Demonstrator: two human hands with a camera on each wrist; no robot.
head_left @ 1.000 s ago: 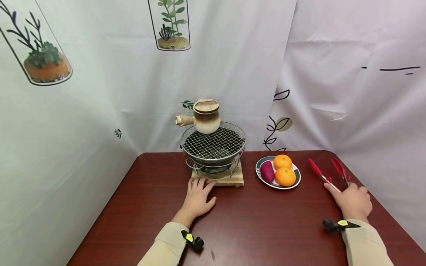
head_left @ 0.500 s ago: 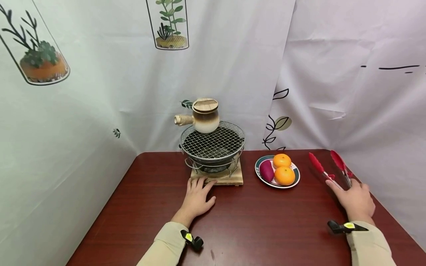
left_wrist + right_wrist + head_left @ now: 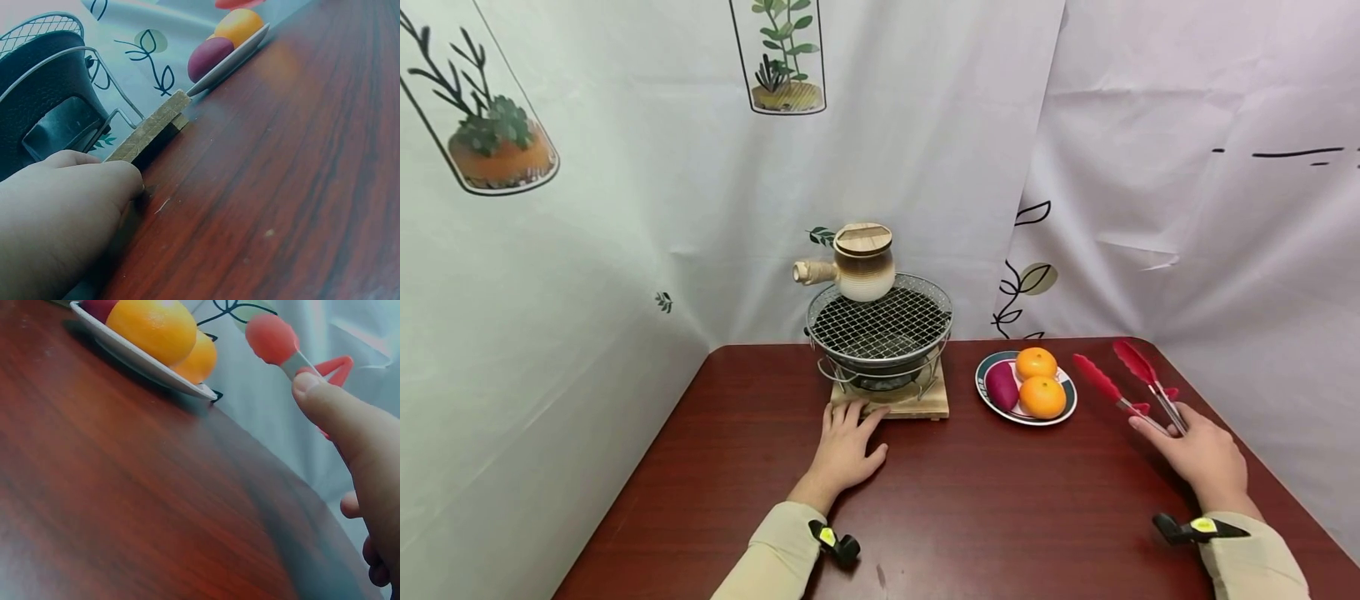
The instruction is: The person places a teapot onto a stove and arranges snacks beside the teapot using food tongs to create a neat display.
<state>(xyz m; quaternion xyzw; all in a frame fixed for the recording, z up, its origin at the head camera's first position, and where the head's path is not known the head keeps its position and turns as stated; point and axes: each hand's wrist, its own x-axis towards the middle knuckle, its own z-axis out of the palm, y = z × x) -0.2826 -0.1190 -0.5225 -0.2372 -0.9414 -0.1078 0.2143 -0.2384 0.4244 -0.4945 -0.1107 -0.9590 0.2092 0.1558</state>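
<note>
My right hand [image 3: 1206, 454] grips a pair of red-tipped metal tongs [image 3: 1165, 404] by the arms, thumb along the near arm. The tongs stand spread with nothing between their tips, pointing away and to the left. One red tip [image 3: 272, 339] shows beyond the thumb in the right wrist view. My left hand [image 3: 844, 450] rests its extended fingers on the front edge of a wooden board [image 3: 925, 406]. On that board stands a round tabletop grill [image 3: 883, 333] with a wire mesh top. A lidded clay pot [image 3: 865, 271] with a side handle sits at the back of the mesh.
Right of the grill, a plate [image 3: 1033, 422] with a dark rim band holds two oranges [image 3: 1042, 397] and a purple oval item [image 3: 1002, 387]. The dark red table [image 3: 970, 508] ends at white printed curtains [image 3: 940, 167] at the back and sides.
The right hand has drawn nearer and slightly right. The tongs have turned, their tips swinging left toward the plate and coming a little closer together. The left hand has stayed in place.
</note>
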